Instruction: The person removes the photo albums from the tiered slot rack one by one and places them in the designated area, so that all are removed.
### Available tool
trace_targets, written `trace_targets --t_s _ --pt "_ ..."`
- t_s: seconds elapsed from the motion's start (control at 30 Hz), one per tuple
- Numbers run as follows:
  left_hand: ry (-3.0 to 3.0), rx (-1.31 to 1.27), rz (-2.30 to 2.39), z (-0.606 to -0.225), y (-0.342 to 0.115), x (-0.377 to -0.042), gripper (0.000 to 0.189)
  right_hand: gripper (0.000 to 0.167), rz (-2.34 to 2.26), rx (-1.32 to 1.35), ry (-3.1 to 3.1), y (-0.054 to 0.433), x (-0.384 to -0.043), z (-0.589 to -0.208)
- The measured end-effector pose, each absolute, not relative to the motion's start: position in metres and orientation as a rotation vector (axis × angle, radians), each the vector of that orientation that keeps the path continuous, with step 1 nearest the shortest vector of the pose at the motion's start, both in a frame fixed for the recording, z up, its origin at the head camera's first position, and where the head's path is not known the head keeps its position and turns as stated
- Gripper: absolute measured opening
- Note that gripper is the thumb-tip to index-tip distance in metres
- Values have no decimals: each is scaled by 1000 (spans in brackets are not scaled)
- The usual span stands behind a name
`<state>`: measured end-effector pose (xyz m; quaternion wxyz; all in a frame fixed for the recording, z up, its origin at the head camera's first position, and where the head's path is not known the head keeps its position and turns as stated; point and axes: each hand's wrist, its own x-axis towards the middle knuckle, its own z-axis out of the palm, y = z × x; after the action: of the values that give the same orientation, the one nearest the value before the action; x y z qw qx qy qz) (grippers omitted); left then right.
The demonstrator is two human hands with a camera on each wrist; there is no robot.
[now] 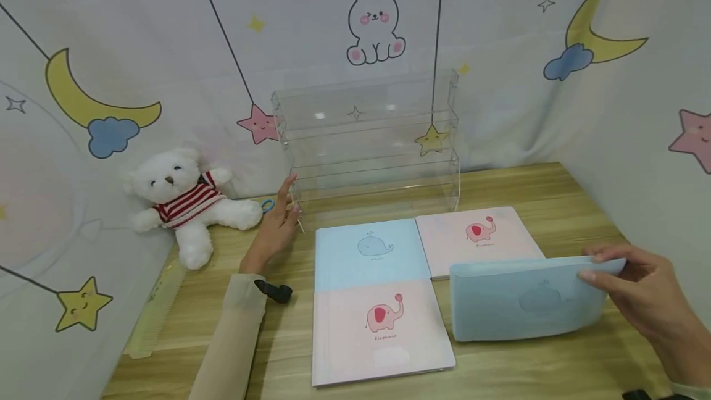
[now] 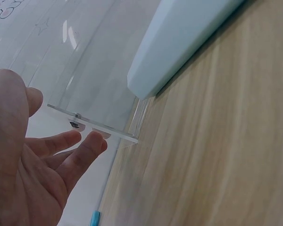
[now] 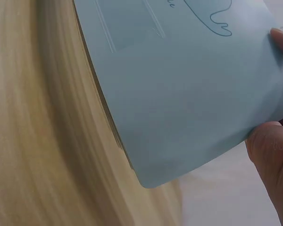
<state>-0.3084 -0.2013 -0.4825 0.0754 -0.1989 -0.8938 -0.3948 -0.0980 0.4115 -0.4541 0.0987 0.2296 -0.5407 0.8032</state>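
My right hand [image 1: 647,292] pinches a blue notebook [image 1: 533,307] with a whale on its cover by the right edge. The notebook is tilted up off the table and its soft cover bows; in the right wrist view the notebook [image 3: 188,103] shows a rounded corner. My left hand [image 1: 274,227] touches the left side of a clear acrylic rack [image 1: 372,171] with several tiers. In the left wrist view the left hand's fingertips [image 2: 92,146] are at the rack's side panel, thumb apart. Beside the held notebook lie a pink elephant notebook [image 1: 383,350], another [image 1: 455,242], and a blue whale notebook [image 1: 344,258].
A white teddy bear [image 1: 189,196] in a striped shirt sits at the left, against the wall. Near it lie a blue ring-shaped thing [image 1: 268,205] and a pale yellow comb-like strip [image 1: 155,313]. A printed curtain [image 1: 500,29] hangs behind the wooden table [image 1: 522,193].
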Motion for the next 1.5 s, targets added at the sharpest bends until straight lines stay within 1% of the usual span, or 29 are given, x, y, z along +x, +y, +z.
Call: trace_targets --t_s 0.2,0.4,0.47,0.53,0.67,0.77,1.17,1.5 --pt "-2677 -595 -1179 -482 -201 -309 71 52 2446 740 -1540 418 -97 -471" --pt "-2679 -603 -1169 -483 -201 -309 71 58 2508 757 -1695 426 -95 -481" --pt "-2679 -605 -1167 -483 -201 -309 72 58 2501 688 -1773 427 -94 -483" --pt "-2675 -611 -1165 -484 -201 -310 72 57 2472 559 -1866 427 -94 -482" --pt "-2666 -619 -1161 -483 -202 -310 72 49 2350 271 -2067 424 -98 -480" --pt "-2662 -630 -1156 -484 -202 -310 72 42 2298 139 -2164 422 -103 -477" --pt "-2667 -638 -1171 -485 -202 -309 71 25 2148 -42 -2496 416 -129 -470" --pt "-2660 -637 -1161 -485 -201 -310 72 22 2094 -123 -2630 412 -143 -475"
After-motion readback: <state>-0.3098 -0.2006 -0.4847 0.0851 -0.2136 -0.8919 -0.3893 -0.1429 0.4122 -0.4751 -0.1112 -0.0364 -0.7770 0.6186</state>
